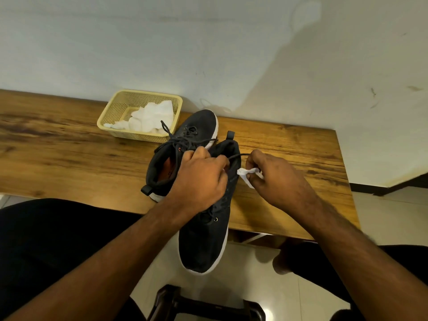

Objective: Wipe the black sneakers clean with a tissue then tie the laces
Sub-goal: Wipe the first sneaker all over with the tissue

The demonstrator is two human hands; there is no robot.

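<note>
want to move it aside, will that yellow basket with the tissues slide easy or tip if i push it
The yellow basket looks like thin perforated plastic holding only crumpled tissues, so probably very light. It sits low and wide on the smooth wooden table, so it likely slides rather than tips.

A wooden table [58, 144] stood against a scuffed white wall [208, 42], above a glossy pale tiled floor [250, 274].

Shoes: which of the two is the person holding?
The near shoe, toe sticking out past the table edge; the left hand grips it. The far shoe just lies beside the basket.
</note>
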